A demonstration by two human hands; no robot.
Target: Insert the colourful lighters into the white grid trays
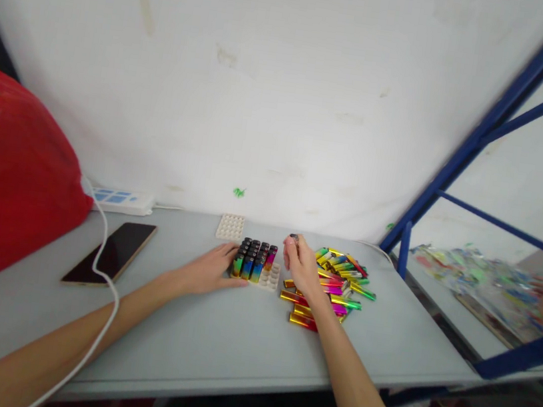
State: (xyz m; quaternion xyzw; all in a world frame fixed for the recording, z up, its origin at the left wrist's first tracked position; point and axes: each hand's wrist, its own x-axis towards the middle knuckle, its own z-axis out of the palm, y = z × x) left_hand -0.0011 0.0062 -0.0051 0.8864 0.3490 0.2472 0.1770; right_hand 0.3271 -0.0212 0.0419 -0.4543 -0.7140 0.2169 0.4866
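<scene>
My block of upright lighters (249, 262) stands in a white tray (269, 279) around the middle of the bench (240, 351), closer to its far edge than its near one. Their black tops sit tight together above shiny bodies: green, blue and yellow shade into each other along the front, with magenta at the right side. Pale round sockets show at the tray's near right corner. My left hand (212, 269) is spread against the block's left side, thumb along the front. My right hand (300, 265) is curled, pinching a dark-tipped piece (294, 236), mostly hidden, beside the glossy heap of loose lighters (333, 300) in gold, red, pink and green.
</scene>
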